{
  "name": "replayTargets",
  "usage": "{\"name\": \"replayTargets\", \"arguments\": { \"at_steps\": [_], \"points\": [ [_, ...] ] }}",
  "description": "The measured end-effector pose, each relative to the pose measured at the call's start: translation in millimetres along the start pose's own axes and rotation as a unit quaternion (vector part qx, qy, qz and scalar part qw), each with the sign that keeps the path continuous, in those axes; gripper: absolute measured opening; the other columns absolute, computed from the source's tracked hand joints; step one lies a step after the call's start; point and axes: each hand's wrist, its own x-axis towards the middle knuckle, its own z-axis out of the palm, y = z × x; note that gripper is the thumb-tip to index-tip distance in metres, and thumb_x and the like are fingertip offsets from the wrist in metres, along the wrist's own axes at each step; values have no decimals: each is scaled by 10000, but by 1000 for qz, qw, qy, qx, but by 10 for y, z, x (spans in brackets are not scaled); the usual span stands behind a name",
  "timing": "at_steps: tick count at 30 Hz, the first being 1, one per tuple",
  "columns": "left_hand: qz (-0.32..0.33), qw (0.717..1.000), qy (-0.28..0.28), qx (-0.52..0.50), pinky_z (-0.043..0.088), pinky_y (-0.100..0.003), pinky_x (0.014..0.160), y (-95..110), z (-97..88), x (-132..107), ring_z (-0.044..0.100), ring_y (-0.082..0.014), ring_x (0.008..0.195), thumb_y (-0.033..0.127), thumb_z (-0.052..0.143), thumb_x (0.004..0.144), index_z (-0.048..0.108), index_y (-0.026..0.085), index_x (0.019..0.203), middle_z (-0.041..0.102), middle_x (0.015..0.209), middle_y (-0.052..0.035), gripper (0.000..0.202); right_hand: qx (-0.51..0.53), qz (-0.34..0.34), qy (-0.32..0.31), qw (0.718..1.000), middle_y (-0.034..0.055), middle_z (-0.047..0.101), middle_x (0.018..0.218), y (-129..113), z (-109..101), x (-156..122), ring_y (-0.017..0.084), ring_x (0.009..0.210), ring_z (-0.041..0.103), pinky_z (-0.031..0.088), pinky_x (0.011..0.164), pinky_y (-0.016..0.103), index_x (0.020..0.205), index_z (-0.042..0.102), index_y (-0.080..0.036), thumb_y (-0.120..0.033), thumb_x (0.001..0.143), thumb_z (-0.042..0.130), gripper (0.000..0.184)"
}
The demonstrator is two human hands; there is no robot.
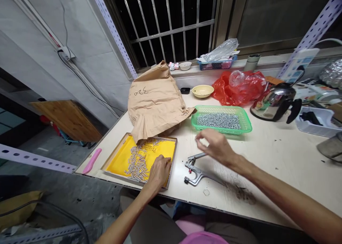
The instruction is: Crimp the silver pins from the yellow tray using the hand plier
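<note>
My left hand point(159, 171) rests over the right side of a shallow tray point(175, 152) lined with yellow cloth point(117, 160). Its fingers are curled; whatever is between them is hidden. Many small silvery metal pins point(137, 165) lie scattered on the cloth left of this hand. Above the table, my right hand point(217, 146) makes a pinch with thumb and forefinger; I cannot make out what is in it. Beneath it lies a grey hand tool point(197, 172) with a C-shaped jaw, a spring and long handles. Behind stands a green plastic basket point(248, 124) holding many similar pins point(219, 120).
A crumpled brown paper bag point(157, 101) overhangs the tray's back edge. Left of the tray is a pink-handled object point(92, 161). Farther back are a cream bowl point(202, 91), a red plastic bag point(240, 89) and a metal kettle point(275, 101). The table's front edge runs close below the tray.
</note>
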Motion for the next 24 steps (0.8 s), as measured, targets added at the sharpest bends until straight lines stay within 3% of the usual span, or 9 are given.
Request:
{"name": "replayTargets", "arguments": {
  "at_steps": [3,6,10,13,16,19,24],
  "points": [
    [0,1000,-4,6,430,-276,733,8,13,21,574,-180,844,171,468,853,663,176,949,590,871,-62,218,-140,100,8,985,138,607,955,246,-340,145,253,889,528,398,777,383,1005,579,-137,-213,890,459,182],
    [-6,1000,2,-1,429,-271,719,-1,31,32,576,-171,810,116,479,814,636,160,894,605,865,-56,182,-180,139,-26,973,167,550,1119,317,-475,46,303,996,503,409,808,430,1201,490,-145,-259,891,484,330],
    [5,999,38,19,432,-292,736,-15,9,8,570,-190,823,126,456,825,597,158,836,604,851,-65,145,-66,112,-149,980,109,569,1046,100,-374,-384,240,933,541,445,790,363,1121,542,-167,-271,900,488,250],
    [36,995,50,72,425,-312,752,-46,-61,-9,557,-216,866,150,408,854,591,162,828,592,866,-82,185,5,140,-256,956,83,579,966,-131,-272,-703,209,874,563,453,754,320,1011,597,-172,-247,896,500,168],
    [45,995,0,90,420,-303,729,-110,-127,33,567,-210,830,142,403,840,591,170,797,597,831,-74,196,31,186,-330,925,73,571,933,-270,-224,-893,201,840,568,451,728,309,967,613,-176,-236,891,508,143],
    [20,999,-40,27,423,-276,707,-182,-135,114,592,-185,786,163,442,815,594,169,833,630,820,-55,153,31,215,-344,914,65,560,932,-293,-188,-992,198,849,563,442,739,309,987,605,-178,-224,895,501,146],
    [-8,999,-30,20,421,-271,687,-216,-65,150,604,-182,760,206,459,807,595,171,775,640,801,-52,144,14,210,-326,921,51,542,933,-222,-58,-1132,193,859,556,418,713,294,980,587,-187,-203,890,505,123]
  ]
}}
